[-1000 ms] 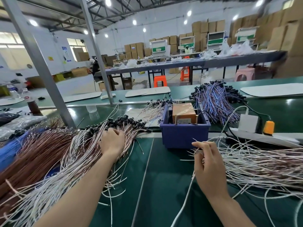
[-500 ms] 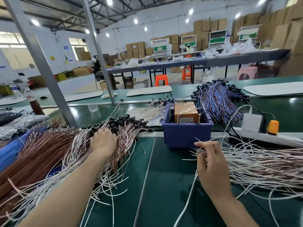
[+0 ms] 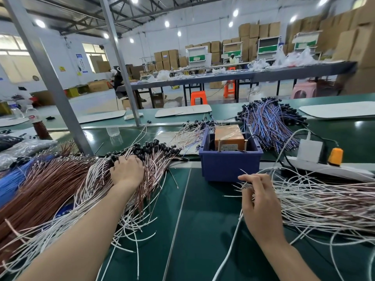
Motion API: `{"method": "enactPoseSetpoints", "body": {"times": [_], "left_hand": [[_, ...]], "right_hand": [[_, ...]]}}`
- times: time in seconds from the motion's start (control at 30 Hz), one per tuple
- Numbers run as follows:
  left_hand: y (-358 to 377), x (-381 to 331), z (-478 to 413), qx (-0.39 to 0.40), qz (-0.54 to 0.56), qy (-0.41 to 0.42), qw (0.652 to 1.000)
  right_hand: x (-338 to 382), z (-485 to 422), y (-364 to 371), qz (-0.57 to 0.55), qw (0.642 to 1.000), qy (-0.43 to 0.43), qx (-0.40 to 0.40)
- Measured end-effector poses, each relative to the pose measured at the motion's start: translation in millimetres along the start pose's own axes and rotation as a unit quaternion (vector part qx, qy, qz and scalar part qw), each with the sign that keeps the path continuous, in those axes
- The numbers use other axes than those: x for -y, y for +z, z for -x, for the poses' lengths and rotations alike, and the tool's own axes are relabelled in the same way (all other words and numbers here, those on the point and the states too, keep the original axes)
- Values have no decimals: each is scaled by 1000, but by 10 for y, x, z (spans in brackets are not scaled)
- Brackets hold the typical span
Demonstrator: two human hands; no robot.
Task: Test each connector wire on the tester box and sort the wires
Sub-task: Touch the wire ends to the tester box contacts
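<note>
My left hand (image 3: 126, 172) lies palm down on the pink and white wires (image 3: 142, 179) at the left of the table (image 3: 203, 230). Its fingertips are buried among the black connector heads, so I cannot tell whether they grip anything. My right hand (image 3: 261, 201) is curled at the near edge of the loose wires (image 3: 324, 199) on the right, thumb and fingers pinching a few bare ends. The tester box (image 3: 229, 137) sits in the blue bin (image 3: 229, 167) between the 2 heaps, just beyond both hands.

I judge each wire to be very light, limp and springy, and apt to tangle and drag its neighbours along. The thin insulation looks slick, so I would take hold just behind the black head, the only stiff part. I would draw 1 wire out lengthwise rather than lift it.

The contacts on the tester box are too small to read; its label is illegible. The bin wall hides its lower half; both heaps run off the frame, and which one is already tested I cannot say.
</note>
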State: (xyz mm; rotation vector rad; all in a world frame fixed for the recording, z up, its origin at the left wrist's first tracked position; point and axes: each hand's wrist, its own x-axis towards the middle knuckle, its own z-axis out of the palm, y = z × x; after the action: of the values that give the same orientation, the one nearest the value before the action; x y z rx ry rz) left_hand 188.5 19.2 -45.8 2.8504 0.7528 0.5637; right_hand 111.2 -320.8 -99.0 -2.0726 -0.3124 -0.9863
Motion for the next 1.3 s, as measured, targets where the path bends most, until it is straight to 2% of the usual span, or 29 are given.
{"method": "enactPoseSetpoints", "body": {"times": [0.17, 0.3, 0.43, 0.5, 0.57, 0.63, 0.73, 0.8, 0.87, 0.93, 1.03, 1.1, 1.17, 1.23, 1.3], "left_hand": [[-1, -88, -86, 27, -48, -8, 998], [0, -172, -132, 24, 3, -17, 1000], [18, -154, -76, -5, 50, 46, 998], [-44, -200, -14, -29, 108, 70, 991], [-219, -333, 61, -57, 219, 96, 969], [-498, -542, 145, -95, 323, 136, 932], [-956, -893, 454, -151, 428, 219, 864], [-1099, -1115, 827, -142, 472, 273, 826], [-1005, -1310, 1267, -69, 498, 317, 804], [-751, -1490, 1679, 27, 515, 343, 785], [-319, -1695, 2133, 148, 522, 338, 769], [-129, -1774, 2290, 184, 530, 313, 767], [-22, -1802, 2313, 193, 536, 282, 772], [35, -1769, 2251, 208, 528, 263, 780], [55, -1710, 2184, 256, 526, 240, 774]], "right_hand": [[10, 0, -2, 5, 1000, 1, -3], [17, -7, -2, 5, 1000, 0, -7], [22, -14, -8, 0, 1000, 10, -4], [24, -13, -15, -8, 1000, 28, -4], [32, -8, -25, -21, 999, 49, -4], [34, -12, -21, -41, 997, 71, -8], [55, -35, -57, -116, 985, 123, -26], [79, -59, -115, -169, 973, 152, -37], [101, -82, -160, -242, 951, 186, -46], [96, -126, -206, -349, 908, 229, -39], [120, -183, -289, -513, 789, 336, 28], [131, -195, -319, -548, 737, 393, 45], [99, -195, -292, -543, 718, 433, 39], [52, -190, -262, -529, 718, 449, 46], [22, -191, -259, -517, 723, 454, 54]]}}
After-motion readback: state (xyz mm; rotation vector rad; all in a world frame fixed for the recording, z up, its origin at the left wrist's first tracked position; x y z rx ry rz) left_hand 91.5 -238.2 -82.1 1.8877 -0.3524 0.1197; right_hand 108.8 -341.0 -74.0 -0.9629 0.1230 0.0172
